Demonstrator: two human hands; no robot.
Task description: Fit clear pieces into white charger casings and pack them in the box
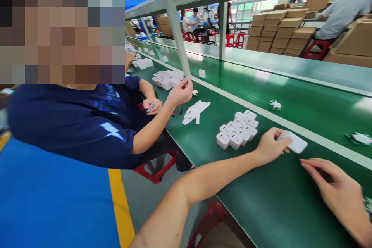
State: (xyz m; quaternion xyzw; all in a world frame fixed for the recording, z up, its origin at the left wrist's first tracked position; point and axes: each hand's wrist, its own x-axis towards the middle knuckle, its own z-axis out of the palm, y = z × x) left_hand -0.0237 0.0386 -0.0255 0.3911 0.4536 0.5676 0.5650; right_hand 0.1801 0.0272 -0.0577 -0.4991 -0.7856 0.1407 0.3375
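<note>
My left hand reaches over the green bench and grips a white charger housing, with fingers and thumb around its near end. To the right, my right hand hovers just off the housing. Its thumb and fingertips are drawn together, and nothing shows between them. Left of my left hand, several white chargers stand grouped, with their port ends up. Small circuit boards lie on the belt beyond, and another circuit board is at the right edge.
A co-worker in a dark blue shirt sits at left, with one raised hand near a white glove. More white housings lie farther along. A metal post rises from the bench. Cardboard boxes are stacked behind.
</note>
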